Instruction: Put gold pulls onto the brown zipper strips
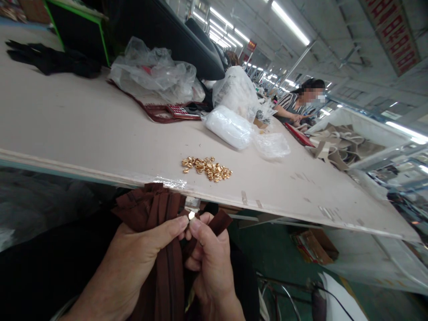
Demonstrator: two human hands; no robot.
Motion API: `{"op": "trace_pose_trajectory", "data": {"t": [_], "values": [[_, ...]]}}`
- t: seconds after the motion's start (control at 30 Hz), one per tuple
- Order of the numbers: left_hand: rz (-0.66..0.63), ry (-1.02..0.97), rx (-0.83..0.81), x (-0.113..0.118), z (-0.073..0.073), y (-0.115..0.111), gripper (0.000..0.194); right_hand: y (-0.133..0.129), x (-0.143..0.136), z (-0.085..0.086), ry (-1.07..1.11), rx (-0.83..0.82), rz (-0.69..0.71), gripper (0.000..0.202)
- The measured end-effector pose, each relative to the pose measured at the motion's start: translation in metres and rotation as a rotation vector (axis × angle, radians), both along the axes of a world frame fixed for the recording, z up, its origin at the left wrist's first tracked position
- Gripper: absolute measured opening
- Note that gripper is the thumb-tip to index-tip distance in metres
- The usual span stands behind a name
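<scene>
A bundle of brown zipper tapes [170, 267] hangs over my lap, its folded upper ends bunched at the table edge. My left hand [140, 258] is closed, thumb and fingertips pinching a zipper tape. Opposite it, my right hand [212, 254] also grips zipper tape, and a short brown end [221, 222] sticks out past its fingers. Between my two thumbs a small shiny metal piece [191, 215] shows, perhaps a zipper slider. Just above it, a metal clip or holder [192, 203] sits at the table edge. Gold zipper sliders [214, 170] lie in a loose pile beyond my hands.
On the table [83, 129] lie clear plastic bags [230, 127], a red calculator [182, 111] and a black cloth [53, 58]. A white bin [364, 122] holds beige pieces at right. Another person [297, 104] works farther back. A cardboard box [316, 246] sits underneath.
</scene>
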State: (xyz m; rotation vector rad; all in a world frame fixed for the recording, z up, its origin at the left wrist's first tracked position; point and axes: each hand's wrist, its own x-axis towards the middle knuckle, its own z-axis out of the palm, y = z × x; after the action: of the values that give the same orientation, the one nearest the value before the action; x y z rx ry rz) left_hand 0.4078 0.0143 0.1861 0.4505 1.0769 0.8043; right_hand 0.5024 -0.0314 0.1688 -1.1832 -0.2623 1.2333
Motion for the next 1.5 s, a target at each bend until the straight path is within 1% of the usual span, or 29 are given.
{"op": "trace_pose_trajectory", "data": {"t": [0.17, 0.33, 0.53, 0.63, 0.77, 0.87, 0.93, 1.0, 1.17, 1.27, 1.4, 1.5], "values": [[-0.019, -0.005, 0.004, -0.002, -0.003, -0.003, 0.030, -0.001, 0.000, 0.000, 0.002, -0.007, -0.019, 0.032], [-0.013, -0.025, 0.016, -0.003, -0.008, -0.005, 0.029, -0.004, -0.002, -0.003, 0.007, -0.011, -0.023, 0.031], [-0.026, -0.015, 0.048, -0.001, -0.004, -0.005, 0.033, -0.004, -0.002, -0.004, 0.010, -0.012, -0.036, 0.033], [-0.018, 0.063, 0.155, -0.002, -0.001, -0.004, 0.031, -0.003, -0.002, -0.005, 0.005, 0.013, -0.040, 0.034], [-0.084, 0.260, 0.356, -0.003, 0.003, 0.004, 0.014, -0.002, -0.003, -0.005, 0.003, 0.096, -0.028, 0.037], [-0.098, 0.335, 0.453, -0.003, 0.004, 0.009, 0.012, -0.002, -0.003, -0.006, -0.009, 0.139, -0.018, 0.038], [-0.087, 0.328, 0.453, -0.004, 0.003, 0.009, 0.011, -0.004, -0.003, -0.008, -0.029, 0.143, -0.014, 0.038], [-0.090, 0.303, 0.422, -0.006, 0.001, 0.008, 0.014, -0.006, -0.002, -0.011, -0.064, 0.139, -0.006, 0.038], [-0.134, 0.170, 0.317, -0.010, -0.005, 0.001, 0.017, -0.010, -0.002, -0.016, -0.101, 0.110, -0.032, 0.040], [-0.110, 0.241, 0.349, -0.008, -0.003, 0.003, 0.018, -0.007, -0.001, -0.012, -0.093, 0.091, -0.031, 0.042], [-0.095, 0.260, 0.421, -0.003, 0.001, 0.009, 0.015, -0.003, 0.001, -0.008, -0.115, 0.141, -0.002, 0.039], [-0.073, 0.258, 0.405, -0.002, -0.002, 0.009, 0.018, -0.004, 0.006, -0.009, -0.187, 0.132, 0.043, 0.036]]}}
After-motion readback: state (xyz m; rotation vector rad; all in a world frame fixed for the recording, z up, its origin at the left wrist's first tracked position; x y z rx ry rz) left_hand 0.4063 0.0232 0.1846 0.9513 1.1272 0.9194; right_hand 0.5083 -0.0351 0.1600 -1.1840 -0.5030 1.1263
